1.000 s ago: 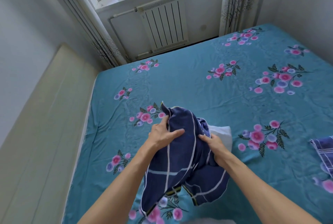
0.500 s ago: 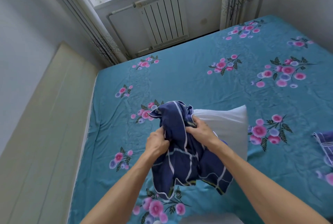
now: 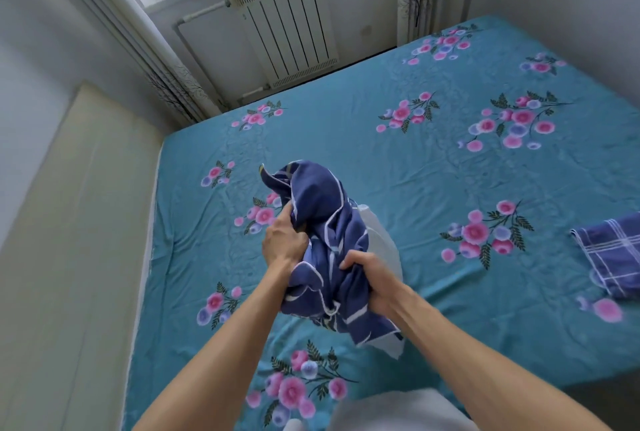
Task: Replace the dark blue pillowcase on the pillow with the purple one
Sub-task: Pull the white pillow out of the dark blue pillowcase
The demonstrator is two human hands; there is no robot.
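The dark blue pillowcase with thin white lines is bunched up above the bed, held in front of me. My left hand grips its upper left folds. My right hand grips the bunched fabric lower down on the right. A strip of the white pillow shows behind the cloth, mostly hidden by it. The purple pillowcase, checked with white lines, lies folded on the bed at the far right edge of the view.
The bed wears a teal sheet with pink flowers. A beige headboard runs along the left. A white radiator stands under the window past the bed's far side, with curtains on both sides. A wall bounds the right.
The pillowcase is gathered tighter between my hands. My right hand has dropped lower on the fabric. Far less of the white pillow shows than half a second ago.
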